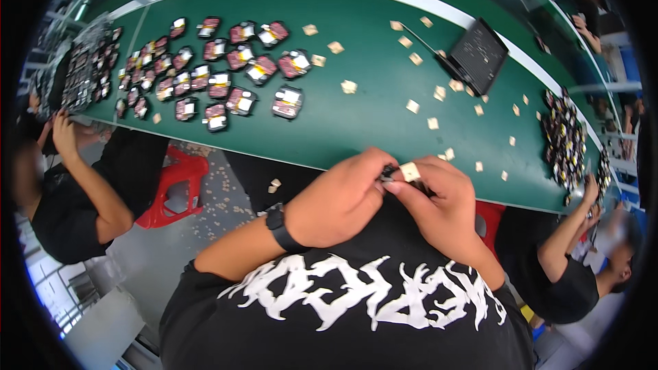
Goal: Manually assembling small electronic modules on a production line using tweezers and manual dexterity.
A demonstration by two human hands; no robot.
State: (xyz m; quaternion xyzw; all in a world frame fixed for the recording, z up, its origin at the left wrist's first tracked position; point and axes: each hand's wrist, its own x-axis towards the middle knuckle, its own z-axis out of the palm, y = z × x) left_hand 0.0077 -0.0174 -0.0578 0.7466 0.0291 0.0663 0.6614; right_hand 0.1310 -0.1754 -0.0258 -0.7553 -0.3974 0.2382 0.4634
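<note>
Both of my hands meet in front of my chest at the near edge of the green table (322, 127). My left hand (336, 199) is closed, its fingertips pinching a small black part (388, 170) that they mostly cover. Closed as well, my right hand (444, 199) holds a small cream-coloured square piece (410, 171) with a dark dot, right beside the black part. Whether the two pieces touch, I cannot tell. Similar cream squares (349, 87) lie scattered over the table's middle and right.
Several black units with pink and white faces (241, 101) stand in loose rows at left. An open black tray (478, 55) lies at the far right. Dark parts are heaped (563, 137) near a co-worker (569, 267). Another person (75, 199) sits at left by a red stool (179, 185).
</note>
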